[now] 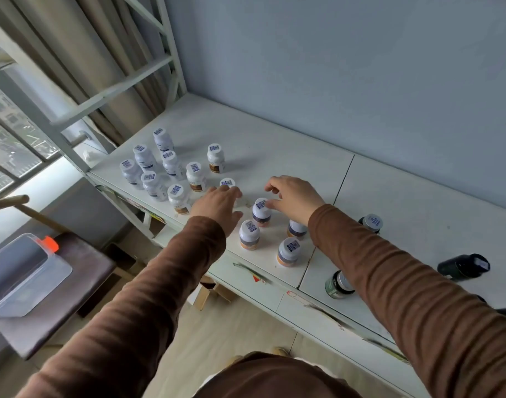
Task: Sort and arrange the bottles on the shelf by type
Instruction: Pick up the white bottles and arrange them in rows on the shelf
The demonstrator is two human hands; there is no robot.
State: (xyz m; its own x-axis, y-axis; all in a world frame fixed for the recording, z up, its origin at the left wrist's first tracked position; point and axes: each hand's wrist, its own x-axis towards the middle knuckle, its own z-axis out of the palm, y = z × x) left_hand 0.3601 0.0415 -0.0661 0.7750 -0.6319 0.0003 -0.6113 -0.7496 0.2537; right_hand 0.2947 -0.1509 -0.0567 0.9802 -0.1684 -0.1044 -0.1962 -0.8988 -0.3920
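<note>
A white shelf board [289, 145] carries bottles in groups. Several white bottles with blue labels [145, 157] stand at the far left. Beside them stand three brown-labelled bottles [216, 158]. My left hand [217, 206] wraps a white-capped bottle [228, 183] next to that group and hides its body. Near the front edge stand several purple-and-orange-labelled bottles [249, 234]. My right hand [296, 198] hovers with loosely curled fingers, its fingertips touching the cap of one of them [261, 204]. Dark bottles are on the right: one upright [372, 222], two lying [338, 284] [464, 266].
A white metal shelf post [45, 119] with cross braces rises at the left, by a window and curtain. A clear plastic box with an orange clip [19, 271] sits on a stool lower left. Cardboard boxes [208, 294] lie under the shelf. A blue-grey wall [346, 67] backs the shelf.
</note>
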